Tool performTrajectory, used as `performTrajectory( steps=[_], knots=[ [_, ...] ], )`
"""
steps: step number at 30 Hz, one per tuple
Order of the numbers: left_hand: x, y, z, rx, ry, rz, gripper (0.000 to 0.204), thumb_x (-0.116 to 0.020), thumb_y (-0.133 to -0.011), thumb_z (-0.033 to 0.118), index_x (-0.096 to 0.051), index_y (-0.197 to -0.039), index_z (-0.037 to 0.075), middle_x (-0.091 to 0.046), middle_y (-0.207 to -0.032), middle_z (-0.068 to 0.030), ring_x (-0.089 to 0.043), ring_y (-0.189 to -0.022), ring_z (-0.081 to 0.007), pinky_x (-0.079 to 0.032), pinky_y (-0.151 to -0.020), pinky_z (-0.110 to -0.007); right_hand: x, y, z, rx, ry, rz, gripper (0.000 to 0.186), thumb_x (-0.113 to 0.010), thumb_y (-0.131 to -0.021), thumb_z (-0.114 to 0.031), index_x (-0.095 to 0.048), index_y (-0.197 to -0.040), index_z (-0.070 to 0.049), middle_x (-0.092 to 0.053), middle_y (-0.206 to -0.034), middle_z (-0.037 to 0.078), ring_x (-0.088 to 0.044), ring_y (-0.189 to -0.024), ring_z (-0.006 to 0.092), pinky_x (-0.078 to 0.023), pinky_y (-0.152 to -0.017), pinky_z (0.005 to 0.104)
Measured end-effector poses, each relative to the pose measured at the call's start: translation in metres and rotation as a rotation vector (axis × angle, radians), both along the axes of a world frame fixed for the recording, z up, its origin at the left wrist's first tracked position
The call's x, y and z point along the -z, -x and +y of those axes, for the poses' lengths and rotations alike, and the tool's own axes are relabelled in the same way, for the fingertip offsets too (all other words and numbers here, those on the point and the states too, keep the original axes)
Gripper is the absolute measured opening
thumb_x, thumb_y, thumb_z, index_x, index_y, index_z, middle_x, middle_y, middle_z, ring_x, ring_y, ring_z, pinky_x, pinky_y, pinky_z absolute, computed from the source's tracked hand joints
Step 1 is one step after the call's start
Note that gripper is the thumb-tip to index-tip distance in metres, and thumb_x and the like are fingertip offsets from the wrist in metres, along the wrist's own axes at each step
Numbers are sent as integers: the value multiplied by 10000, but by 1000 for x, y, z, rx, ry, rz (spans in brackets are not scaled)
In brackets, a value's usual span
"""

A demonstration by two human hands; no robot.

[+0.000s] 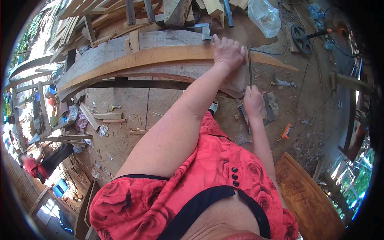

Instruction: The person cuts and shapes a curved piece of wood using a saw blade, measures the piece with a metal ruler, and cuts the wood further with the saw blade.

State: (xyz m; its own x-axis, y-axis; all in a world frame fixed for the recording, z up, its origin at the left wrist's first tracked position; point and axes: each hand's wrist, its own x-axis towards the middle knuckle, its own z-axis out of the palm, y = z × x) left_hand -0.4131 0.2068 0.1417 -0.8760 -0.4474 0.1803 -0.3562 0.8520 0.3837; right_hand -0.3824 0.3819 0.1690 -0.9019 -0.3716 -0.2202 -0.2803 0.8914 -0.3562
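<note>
A long, curved strip of light brown wood (pixel 160 55) lies across a thicker, weathered grey timber (pixel 168 38). My left hand (pixel 229 53) presses on the strip near its right part, with the fingers bent over its far edge. Just to the right, my right hand (pixel 253 102) is closed around the near end of a thin, dark, straight tool (pixel 249 66). The tool points away from me and passes close beside the timber's right end. Whether it is a saw seen edge-on or a file, I cannot tell. A metal clamp (pixel 206 32) sits beside my left fingertips.
Stacked planks and offcuts (pixel 108 18) fill the far side. On the floor lie an orange-handled tool (pixel 286 131), a brush (pixel 114 107) and wood scraps (pixel 112 116). A wheel (pixel 301 39) stands far right, a polished wooden slab (pixel 306 196) near right. Another person (pixel 38 166) is at left.
</note>
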Motion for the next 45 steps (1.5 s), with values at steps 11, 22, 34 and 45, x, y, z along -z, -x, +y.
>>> performTrajectory(
  steps=[11,22,34,45],
  knots=[
    [1,-1,2,0,-13,-9,356,-454,-857,374,-643,-876,72,-615,-915,-96,-529,-982,-272,-175,-1051,-596,3,5,-4,-18,-55,15,268,-458,-901,-298,-573,-866,-59,-630,-845,241,-607,-820,424,-469,-711,520],
    [0,2,7,16,-9,-2,352,-451,-860,371,-649,-869,81,-618,-908,-91,-533,-986,-269,-173,-1052,-591,8,21,-12,-22,-3,84,257,-465,-900,-288,-561,-833,-59,-629,-793,234,-610,-779,427,-466,-686,527],
    [2,5,9,36,-20,13,374,-448,-859,377,-660,-884,70,-618,-906,-97,-525,-971,-278,-169,-1056,-591,2,25,-19,20,-8,69,269,-457,-904,-296,-567,-855,-55,-629,-827,239,-607,-799,427,-460,-699,527],
    [1,6,11,51,-10,2,371,-448,-857,369,-660,-877,65,-616,-900,-101,-523,-972,-282,-162,-1057,-590,1,37,-28,33,3,82,256,-465,-899,-282,-560,-822,-57,-630,-798,232,-608,-792,430,-462,-702,530]
  ],
)
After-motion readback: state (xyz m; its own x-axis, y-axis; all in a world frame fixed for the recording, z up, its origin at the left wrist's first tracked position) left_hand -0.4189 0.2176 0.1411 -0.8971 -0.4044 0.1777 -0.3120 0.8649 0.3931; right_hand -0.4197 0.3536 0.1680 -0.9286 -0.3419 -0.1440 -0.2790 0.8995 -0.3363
